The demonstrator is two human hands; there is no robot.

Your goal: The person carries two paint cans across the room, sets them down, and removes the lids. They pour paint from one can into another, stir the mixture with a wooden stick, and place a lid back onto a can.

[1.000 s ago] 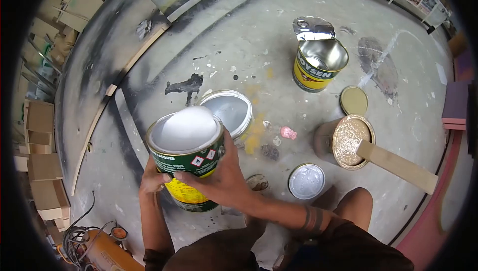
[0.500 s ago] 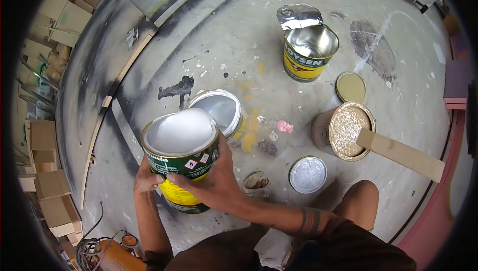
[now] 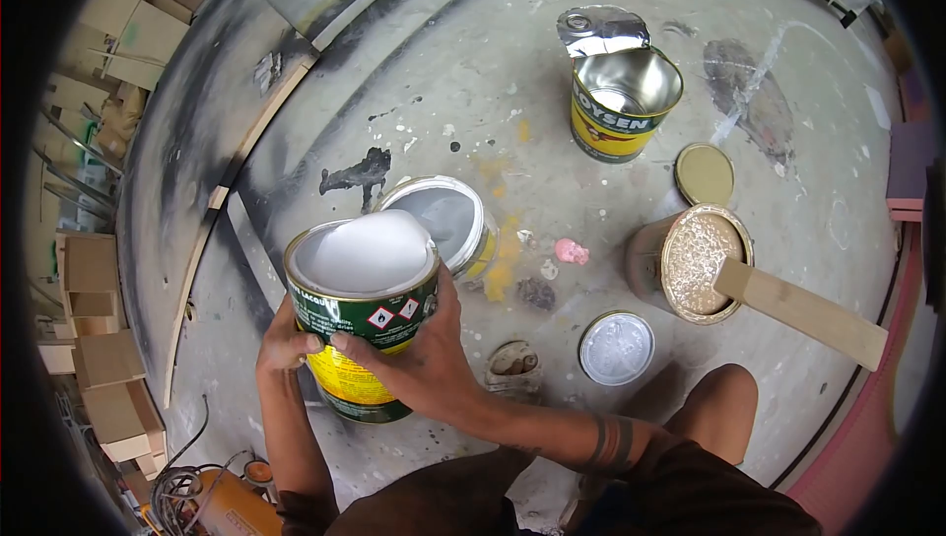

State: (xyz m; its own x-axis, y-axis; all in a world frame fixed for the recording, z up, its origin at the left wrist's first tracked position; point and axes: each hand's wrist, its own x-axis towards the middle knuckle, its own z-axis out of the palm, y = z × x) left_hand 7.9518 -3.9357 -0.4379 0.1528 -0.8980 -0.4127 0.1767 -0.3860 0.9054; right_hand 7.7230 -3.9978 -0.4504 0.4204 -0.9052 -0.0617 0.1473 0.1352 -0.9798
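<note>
Both hands grip a green and yellow lacquer can (image 3: 357, 383) whose inside looks white. A smooth, rounded white shape (image 3: 379, 240) rises past its far right rim. My left hand (image 3: 286, 344) is wrapped round the can's left side, its thumb on the label. My right hand (image 3: 426, 364) clasps the right side, thumb across the front toward the left thumb. Just beyond, partly hidden by the held can, stands another can (image 3: 480, 258) with a white-smeared rim and grey inside.
An opened can (image 3: 621, 122) with its lid bent up stands farther back. On the right, a can of tan paint (image 3: 645, 270) has a wooden stick (image 3: 808, 314) in it. A gold lid (image 3: 705, 173), a silver lid (image 3: 617, 347) and an orange machine (image 3: 232, 506) are on the floor.
The whole view has shifted slightly, so the floor items appear a little farther right. Both hands keep the same hold on the can.
</note>
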